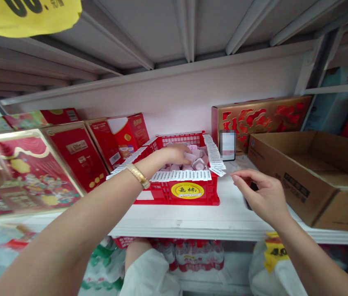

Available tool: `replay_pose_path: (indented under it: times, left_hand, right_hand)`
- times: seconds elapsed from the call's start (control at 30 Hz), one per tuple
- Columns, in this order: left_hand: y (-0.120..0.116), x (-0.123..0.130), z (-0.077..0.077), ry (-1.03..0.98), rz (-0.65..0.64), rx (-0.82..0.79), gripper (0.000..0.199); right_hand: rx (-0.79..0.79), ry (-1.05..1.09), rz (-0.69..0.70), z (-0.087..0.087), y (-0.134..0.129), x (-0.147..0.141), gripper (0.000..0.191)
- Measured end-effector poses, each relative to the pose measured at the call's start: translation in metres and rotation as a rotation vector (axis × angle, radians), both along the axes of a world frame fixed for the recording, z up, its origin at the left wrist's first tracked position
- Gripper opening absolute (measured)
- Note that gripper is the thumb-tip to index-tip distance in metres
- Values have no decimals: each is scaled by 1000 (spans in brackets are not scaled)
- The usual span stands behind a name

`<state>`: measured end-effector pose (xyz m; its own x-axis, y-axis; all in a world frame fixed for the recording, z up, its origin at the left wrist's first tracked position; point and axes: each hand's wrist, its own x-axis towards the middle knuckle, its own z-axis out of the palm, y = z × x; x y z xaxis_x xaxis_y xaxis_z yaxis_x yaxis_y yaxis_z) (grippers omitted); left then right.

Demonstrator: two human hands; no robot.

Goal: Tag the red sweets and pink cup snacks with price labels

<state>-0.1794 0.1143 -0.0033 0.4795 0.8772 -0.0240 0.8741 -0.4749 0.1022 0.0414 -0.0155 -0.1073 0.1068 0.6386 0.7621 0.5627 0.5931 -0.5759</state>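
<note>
A red plastic basket [164, 187] stands on the white shelf, its rim lined with strips of white printed labels [182, 176]. Inside lie several small pink and purple wrapped pieces [198, 164]. My left hand [177, 154], with a gold band at the wrist, reaches over the near left rim into the basket. Its fingers rest among the pieces, and their tips are partly hidden, so whether they hold one cannot be made out. Right of the basket, my right hand [258, 191] is raised above the shelf with thumb and index finger pressed together; anything between them is too small to name.
An open cardboard box [340, 205] sits at the right, before a gold and red box [260, 119]. A phone-like device [228, 146] leans near the basket. Red gift boxes [81, 156] stand at the left. Bottled drinks [198, 255] are below, and a shelf [168, 37] hangs overhead.
</note>
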Motion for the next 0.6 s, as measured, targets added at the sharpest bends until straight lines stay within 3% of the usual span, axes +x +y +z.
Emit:
replay_pose_path:
  times: [0.17, 0.27, 0.37, 0.47, 0.6]
  left_hand:
    - [-4, -4, 2, -178, 52, 88, 40]
    - [-16, -12, 5, -488, 131, 120, 40]
    - [-44, -17, 2, -920, 62, 67, 39]
    - [-85, -13, -17, -1279, -72, -34, 33]
    - [-136, 3, -57, -1505, -132, -216, 24]
  right_hand:
    - [-83, 83, -27, 3, 14, 0, 22]
    - [-152, 101, -11, 3, 23, 1, 25]
    - [-208, 106, 9, 2, 29, -1, 28]
    - [-275, 159, 73, 0, 34, -4, 29]
    - [-342, 273, 171, 0, 37, -9, 31]
